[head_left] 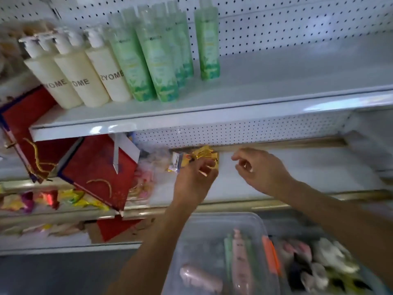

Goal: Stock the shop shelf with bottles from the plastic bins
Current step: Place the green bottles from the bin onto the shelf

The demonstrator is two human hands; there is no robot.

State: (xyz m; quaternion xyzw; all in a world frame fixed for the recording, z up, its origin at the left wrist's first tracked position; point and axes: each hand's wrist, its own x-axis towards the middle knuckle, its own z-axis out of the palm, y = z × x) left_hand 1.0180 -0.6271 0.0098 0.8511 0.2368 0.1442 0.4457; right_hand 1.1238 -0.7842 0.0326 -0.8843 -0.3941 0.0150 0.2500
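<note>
On the upper white shelf (265, 99) stand three cream pump bottles (83, 81) at the left and several green bottles (157, 58) beside them, one green bottle (208, 41) a little apart. My left hand (195, 177) grips gold foil packets (200, 159) on the lower shelf (308, 167). My right hand (257, 169) hovers just to the right, fingers loosely curled, holding nothing. A clear plastic bin (212, 252) below holds pink bottles (240, 256) and a green one lying flat.
Red gift bags (95, 169) with gold cords lean at the left of the lower shelf. Bright wrapped sweets (49, 199) lie along a lower ledge. A second bin (323, 267) of mixed items sits at the bottom right. White pegboard (297, 22) backs the shelves.
</note>
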